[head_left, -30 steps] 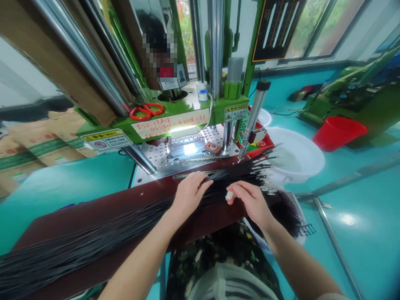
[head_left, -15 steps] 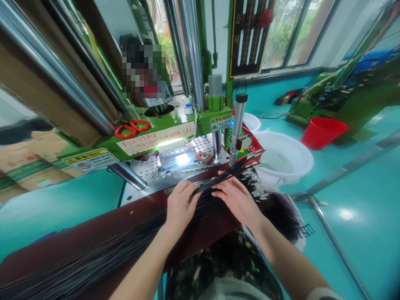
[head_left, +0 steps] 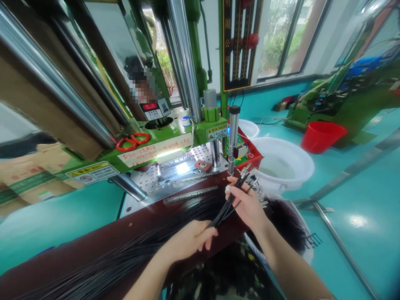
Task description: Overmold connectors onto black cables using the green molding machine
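Note:
A bunch of thin black cables (head_left: 222, 213) runs between my two hands, tilted up to the right. My left hand (head_left: 192, 238) is closed around its lower part. My right hand (head_left: 248, 203) grips the bunch near its upper end, where small metal ends stick out past the fingers. Under and left of my hands, many more black cables (head_left: 125, 246) lie along the dark red bench (head_left: 93, 229). More metal cable ends (head_left: 258, 187) show just behind my right hand. A narrow metal strip (head_left: 190, 194) with holes lies on the bench beyond my left hand.
A green press (head_left: 175, 129) stands ahead, with a lit mould area (head_left: 183, 167) on a perforated metal plate (head_left: 145, 175). Red-handled scissors (head_left: 133, 141) rest on its frame. At right are a white tub (head_left: 304, 166), a red bucket (head_left: 323, 137) and a container of black pieces (head_left: 286, 221).
My hands have lifted the bunch off the pile toward me. The left hand has moved down and nearer, and the right now grips near the metal ends. The metal strip is now uncovered.

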### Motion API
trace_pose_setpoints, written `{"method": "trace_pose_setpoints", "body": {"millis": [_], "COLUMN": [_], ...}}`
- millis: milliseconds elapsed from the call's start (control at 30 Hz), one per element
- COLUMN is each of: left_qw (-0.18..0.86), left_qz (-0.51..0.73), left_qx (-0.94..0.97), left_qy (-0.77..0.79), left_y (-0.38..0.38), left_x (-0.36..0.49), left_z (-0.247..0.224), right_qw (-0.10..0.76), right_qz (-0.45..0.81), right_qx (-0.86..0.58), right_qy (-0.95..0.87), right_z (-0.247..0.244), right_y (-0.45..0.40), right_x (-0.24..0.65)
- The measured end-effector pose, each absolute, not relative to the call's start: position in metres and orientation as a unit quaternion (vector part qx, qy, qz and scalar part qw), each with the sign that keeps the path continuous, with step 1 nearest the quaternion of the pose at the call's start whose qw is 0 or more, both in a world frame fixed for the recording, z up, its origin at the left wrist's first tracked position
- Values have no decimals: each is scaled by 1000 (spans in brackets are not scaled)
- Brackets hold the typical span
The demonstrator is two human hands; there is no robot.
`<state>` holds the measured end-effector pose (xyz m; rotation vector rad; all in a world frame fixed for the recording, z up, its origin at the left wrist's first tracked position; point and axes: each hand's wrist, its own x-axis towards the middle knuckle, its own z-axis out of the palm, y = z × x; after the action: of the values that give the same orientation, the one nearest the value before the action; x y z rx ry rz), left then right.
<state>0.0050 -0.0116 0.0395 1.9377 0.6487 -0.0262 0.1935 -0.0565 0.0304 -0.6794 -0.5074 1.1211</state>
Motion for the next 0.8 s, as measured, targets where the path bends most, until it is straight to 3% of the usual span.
{"method": "trace_pose_setpoints", "body": {"millis": [233,333,433,600,800], "left_qw": [268,230,306,543,595], "left_qz": [150,184,214,201,149], "left_qx": [905,913,879,756,741], "left_qy": [296,283,295,306,275], "left_y": [-13,-16,-16,-8,-1], "left_x": [61,72,69,66,73], "left_z": [48,47,45,48,49], "right_qw": [776,754,730,744,771], "right_qz": [487,517,537,519,494], "right_qx": [-322,-306,-306,-318,-329], "right_qy": [-239,-266,-291,-276,-232], "right_z": [30,28,24,24,31], "right_y": [-63,-68,-70,-71,-74], "right_x": [212,220,226,223,223]}}
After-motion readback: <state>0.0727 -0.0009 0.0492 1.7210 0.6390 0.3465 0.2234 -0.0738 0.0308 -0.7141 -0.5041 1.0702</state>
